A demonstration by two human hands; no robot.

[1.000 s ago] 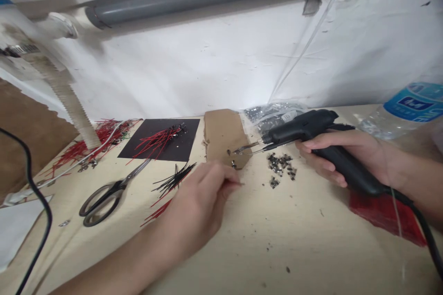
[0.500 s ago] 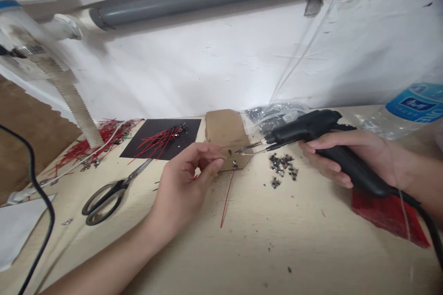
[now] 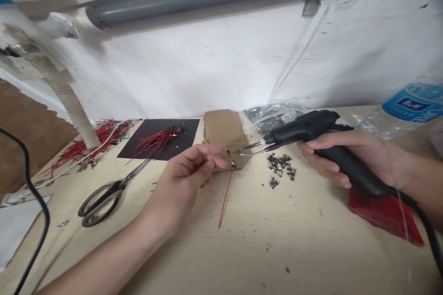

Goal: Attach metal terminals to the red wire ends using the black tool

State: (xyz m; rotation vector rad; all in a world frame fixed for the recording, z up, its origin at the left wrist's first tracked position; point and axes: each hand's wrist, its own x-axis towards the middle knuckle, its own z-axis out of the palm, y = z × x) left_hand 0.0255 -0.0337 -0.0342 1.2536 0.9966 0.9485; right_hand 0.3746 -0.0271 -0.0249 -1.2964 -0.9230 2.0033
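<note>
My right hand (image 3: pixel 332 156) grips a black soldering gun (image 3: pixel 346 161), its metal tip and thin feed tube pointing left over a piece of brown cardboard (image 3: pixel 224 129). Beside that tip, my left hand (image 3: pixel 187 175) has its thumb and fingers pressed together. A bit of red shows under the thumb; what the fingers hold is hidden. On the cardboard's near edge sits a small black-and-metal connector (image 3: pixel 233 164), and a single red wire (image 3: pixel 224 200) runs from it toward me across the table.
Black-handled scissors (image 3: pixel 104 203) lie left, near a black sheet (image 3: pixel 126 147) bearing red wires. More red wires (image 3: pixel 72 147) pile up behind. Small loose parts (image 3: pixel 280 166), a plastic bag of parts (image 3: pixel 273 117), a bottle (image 3: pixel 411 103) and a red packet (image 3: pixel 384 216) are right.
The fingers of my left hand have shifted slightly and curled at the cardboard's edge. The soldering gun stays nearly in place. The whole view has moved a little.
</note>
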